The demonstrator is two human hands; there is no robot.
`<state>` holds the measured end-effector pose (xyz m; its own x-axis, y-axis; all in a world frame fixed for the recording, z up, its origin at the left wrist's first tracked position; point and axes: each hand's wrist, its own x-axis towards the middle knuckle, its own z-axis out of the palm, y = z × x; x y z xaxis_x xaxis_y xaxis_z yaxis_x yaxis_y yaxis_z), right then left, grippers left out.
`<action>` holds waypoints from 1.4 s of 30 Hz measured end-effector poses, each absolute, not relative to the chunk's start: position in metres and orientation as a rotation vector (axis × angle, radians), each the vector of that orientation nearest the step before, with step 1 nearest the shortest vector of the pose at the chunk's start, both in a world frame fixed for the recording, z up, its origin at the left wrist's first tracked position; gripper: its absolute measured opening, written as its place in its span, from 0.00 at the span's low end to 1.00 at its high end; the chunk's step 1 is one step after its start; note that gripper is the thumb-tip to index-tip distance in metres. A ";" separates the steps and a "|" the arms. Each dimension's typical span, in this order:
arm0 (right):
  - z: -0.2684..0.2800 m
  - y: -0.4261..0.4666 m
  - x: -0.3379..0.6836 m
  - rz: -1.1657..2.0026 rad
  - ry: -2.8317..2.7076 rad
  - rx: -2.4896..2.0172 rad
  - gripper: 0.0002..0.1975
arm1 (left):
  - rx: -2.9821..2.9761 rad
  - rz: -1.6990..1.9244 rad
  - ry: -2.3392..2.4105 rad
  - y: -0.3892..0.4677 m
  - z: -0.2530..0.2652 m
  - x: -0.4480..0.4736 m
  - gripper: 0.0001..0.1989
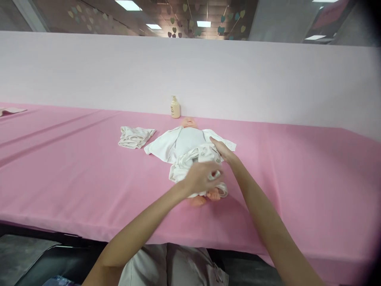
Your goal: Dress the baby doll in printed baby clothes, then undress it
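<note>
Your forearms (258,198) lead to doll clothes (206,152), likely light and limp, best held by the far edge, though left hand (201,177) and right hand (224,151) grips are unclear.

Doll (197,201): finished in smooth, plastic-like material. Shirt (164,147): made of matt white cloth. Printed garment (206,151): made of soft, rumpled cloth. Folded stack (135,138): composed of matt cloth, slightly crinkled. Table cover (80,174): made of pink fabric, matt, lightly creased. Bottle (175,109): made of smooth plastic. Wall (119,75): finished smooth and matt. Chair (59,260): covered in slightly glossy black material.
</note>
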<state>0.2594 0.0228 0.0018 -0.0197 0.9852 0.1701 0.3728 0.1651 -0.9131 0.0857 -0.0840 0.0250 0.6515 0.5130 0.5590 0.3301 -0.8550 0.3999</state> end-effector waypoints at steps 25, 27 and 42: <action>0.061 -0.019 0.236 1.071 -1.650 -0.962 0.10 | 2.137 0.870 0.899 -0.021 0.022 0.043 0.23; 0.064 -0.021 0.241 1.042 -1.699 -1.045 0.10 | 2.169 1.044 1.027 -0.023 0.026 0.043 0.12; 0.044 -0.009 0.260 1.422 -1.505 -0.932 0.19 | 1.622 0.839 0.793 0.003 0.026 0.006 0.21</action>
<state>0.2605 -0.0090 0.0438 -0.3669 0.9264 0.0845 -0.0315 0.0784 -0.9964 0.0057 0.0030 0.0257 0.5268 0.8415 0.1198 0.0720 -0.1846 0.9802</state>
